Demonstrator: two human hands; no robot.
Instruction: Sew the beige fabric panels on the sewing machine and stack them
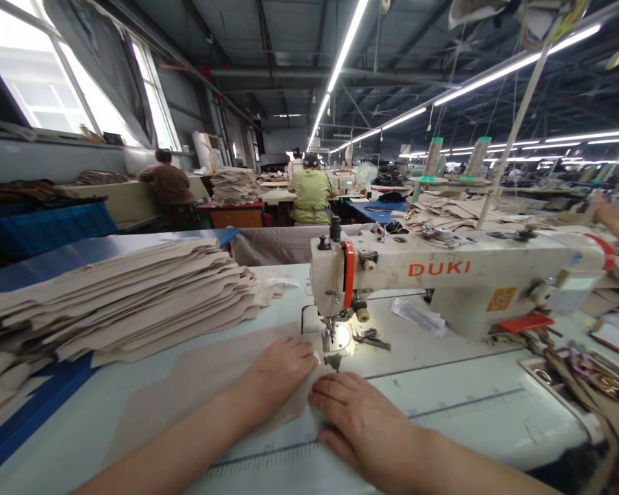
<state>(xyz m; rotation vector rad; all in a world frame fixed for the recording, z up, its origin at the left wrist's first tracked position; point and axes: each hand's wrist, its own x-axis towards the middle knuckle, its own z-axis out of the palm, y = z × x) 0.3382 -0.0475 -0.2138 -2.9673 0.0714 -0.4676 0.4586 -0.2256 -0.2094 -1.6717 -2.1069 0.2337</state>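
A flat beige fabric piece (201,378) lies on the pale sewing table, its right end close to the needle of a white sewing machine (386,265). My left hand (281,375) rests on top of this cloth, fingers laid flat near the presser foot (333,333). A small white tag (317,357) shows by its fingertips. At the cloth's near right corner is my right hand (364,419), palm down, with fingers stretched toward the edge and thumb apart. Light from the machine falls on the needle plate. What lies under both sets of fingertips is hidden.
A tall stack of beige fabric pieces (149,295) stands at the left. Small scissors-like metal snips (372,339) and a clear plastic packet (417,316) lie by the machine. An inset tray (572,375) holds rings and straps. Other people sit at workstations further back.
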